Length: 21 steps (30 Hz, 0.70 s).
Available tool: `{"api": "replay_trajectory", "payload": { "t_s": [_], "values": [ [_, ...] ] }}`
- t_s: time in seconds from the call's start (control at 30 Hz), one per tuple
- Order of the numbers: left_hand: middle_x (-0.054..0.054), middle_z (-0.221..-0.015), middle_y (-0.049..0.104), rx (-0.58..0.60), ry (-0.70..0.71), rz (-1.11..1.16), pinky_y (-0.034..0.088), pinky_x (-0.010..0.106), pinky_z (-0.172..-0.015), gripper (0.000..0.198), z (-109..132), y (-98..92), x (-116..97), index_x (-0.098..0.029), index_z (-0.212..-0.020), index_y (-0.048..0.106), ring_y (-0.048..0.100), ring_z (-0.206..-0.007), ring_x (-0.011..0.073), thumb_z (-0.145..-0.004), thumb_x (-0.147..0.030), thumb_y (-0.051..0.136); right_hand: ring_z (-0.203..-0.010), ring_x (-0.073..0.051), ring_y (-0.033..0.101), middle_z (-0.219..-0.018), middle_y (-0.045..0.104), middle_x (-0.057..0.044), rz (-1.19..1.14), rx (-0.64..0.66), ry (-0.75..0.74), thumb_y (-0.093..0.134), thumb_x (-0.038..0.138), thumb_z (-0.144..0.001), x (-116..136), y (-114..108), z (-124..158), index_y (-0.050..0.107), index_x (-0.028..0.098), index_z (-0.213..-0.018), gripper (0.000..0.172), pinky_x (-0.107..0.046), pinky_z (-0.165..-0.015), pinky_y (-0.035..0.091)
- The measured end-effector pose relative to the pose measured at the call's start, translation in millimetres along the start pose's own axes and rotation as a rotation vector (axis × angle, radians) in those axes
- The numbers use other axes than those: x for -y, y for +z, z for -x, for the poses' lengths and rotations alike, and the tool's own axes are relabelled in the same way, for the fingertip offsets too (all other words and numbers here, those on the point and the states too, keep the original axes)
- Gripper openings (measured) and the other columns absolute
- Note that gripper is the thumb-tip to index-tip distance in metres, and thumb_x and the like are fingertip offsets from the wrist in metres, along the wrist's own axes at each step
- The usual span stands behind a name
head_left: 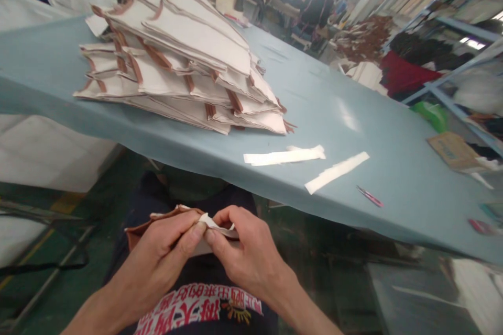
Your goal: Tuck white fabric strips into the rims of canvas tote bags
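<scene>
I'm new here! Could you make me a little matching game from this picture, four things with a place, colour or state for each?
1. Stacked pieces
2. Two strips
3. Small pointed tool
4. Held piece

A. Pinched in the fingers of the left hand and right hand
B. White, near the edge of the blue table
C. Cream and brown, heaped high
D. Pink at one end

Pairs: 1-C, 2-B, 3-D, 4-A

At six o'clock I make out pink-red Chinese characters [208,310] across the dark cloth garment [208,271], the smaller line including "出来的好". At three o'clock, blue print on the brown cardboard box [451,151] stays illegible to me.
</scene>
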<state>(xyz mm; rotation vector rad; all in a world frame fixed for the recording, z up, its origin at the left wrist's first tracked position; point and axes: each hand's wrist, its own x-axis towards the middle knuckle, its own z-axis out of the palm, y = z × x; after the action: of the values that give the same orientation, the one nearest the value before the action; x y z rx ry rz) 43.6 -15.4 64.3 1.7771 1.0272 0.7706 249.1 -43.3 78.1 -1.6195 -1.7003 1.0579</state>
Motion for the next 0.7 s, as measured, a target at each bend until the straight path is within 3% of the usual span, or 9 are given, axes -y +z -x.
{"api": "replay_trajectory", "payload": {
  "t_s": [0.17, 0.3, 0.5, 0.6, 0.7],
  "values": [
    [0.002, -0.085, 0.081, -0.109, 0.000, -0.110, 0.054, 0.031, -0.075, 0.040, 8, 13.4, 8, -0.026, -0.088, 0.072, 0.072, -0.077, 0.0214, -0.118, -0.040, 0.049, -0.071, -0.015, 0.060, -0.079, 0.071, 0.003, -0.202, -0.026, 0.141, 0.079, 0.041, -0.100, -10, 21, 7, 0.069, 0.023, -0.089, 0.024, -0.029, -0.066, 0.042],
    [0.002, -0.092, 0.083, -0.213, -0.050, -0.198, 0.057, 0.028, -0.075, 0.037, 11, 26.7, 18, -0.025, -0.094, 0.073, 0.077, -0.082, 0.0215, -0.117, -0.041, 0.050, -0.066, -0.015, 0.056, -0.073, 0.065, 0.004, -0.278, -0.078, 0.163, 0.075, 0.045, -0.102, -23, 39, 14, 0.066, 0.023, -0.086, 0.028, -0.027, -0.062, 0.041],
    [0.000, -0.083, 0.079, -0.250, -0.229, -0.051, 0.064, 0.026, -0.070, 0.041, 18, 57.1, 33, -0.026, -0.092, 0.071, 0.077, -0.075, 0.0223, -0.120, -0.047, 0.048, -0.064, -0.017, 0.055, -0.075, 0.061, 0.003, -0.161, -0.298, -0.136, 0.069, 0.030, -0.095, -49, 65, 20, 0.052, 0.027, -0.082, 0.021, -0.031, -0.065, 0.043],
    [0.005, -0.109, 0.090, -0.371, -0.313, -0.047, 0.073, 0.032, -0.082, 0.033, 36, 70.6, 58, -0.028, -0.107, 0.079, 0.087, -0.101, 0.0299, -0.117, -0.047, 0.054, -0.063, -0.019, 0.056, -0.073, 0.059, 0.002, -0.089, -0.313, -0.309, 0.070, 0.031, -0.089, -63, 74, 15, 0.047, 0.029, -0.082, 0.024, -0.033, -0.064, 0.045],
    [0.007, -0.123, 0.092, -0.403, -0.295, -0.008, 0.076, 0.041, -0.089, 0.031, 50, 74.8, 84, -0.030, -0.116, 0.085, 0.087, -0.114, 0.0366, -0.113, -0.046, 0.060, -0.064, -0.020, 0.059, -0.072, 0.058, 0.001, -0.057, -0.225, -0.342, 0.075, 0.032, -0.080, -72, 83, 12, 0.043, 0.030, -0.081, 0.032, -0.034, -0.068, 0.051]
  ]
}}
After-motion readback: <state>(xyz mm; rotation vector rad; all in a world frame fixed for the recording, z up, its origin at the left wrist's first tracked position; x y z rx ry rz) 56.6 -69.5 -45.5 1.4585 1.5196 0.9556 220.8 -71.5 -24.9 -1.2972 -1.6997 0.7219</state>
